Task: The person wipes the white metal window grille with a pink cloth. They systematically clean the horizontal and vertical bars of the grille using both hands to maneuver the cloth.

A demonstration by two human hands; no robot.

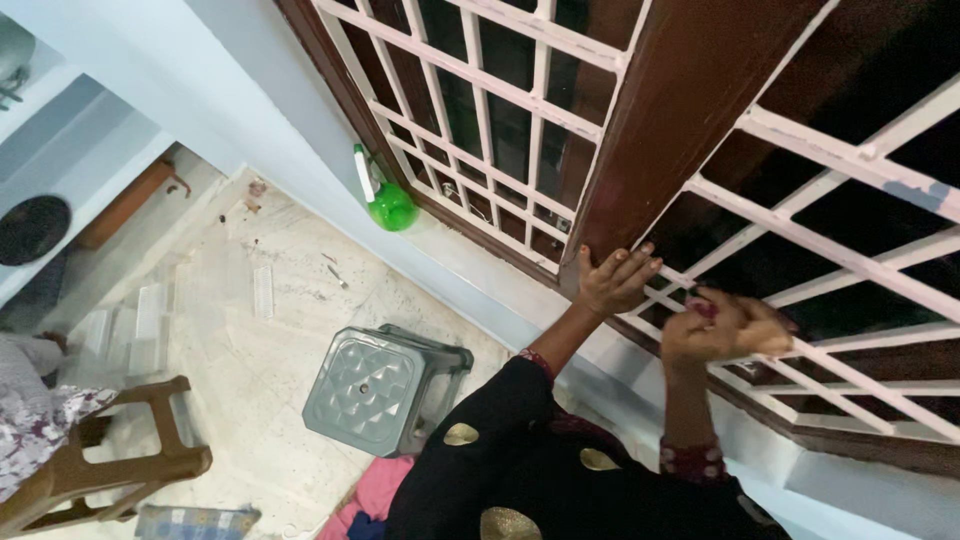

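Windowsill [470, 255]: green spray bottle [385, 200] beside grille [480, 130].

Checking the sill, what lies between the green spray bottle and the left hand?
In the head view, only bare sill and window grille between the green spray bottle and left hand.

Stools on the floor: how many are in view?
2. A grey plastic stool stands below the window sill; a brown stool sits at the lower left, partly cut off. Others may lie outside the frame.
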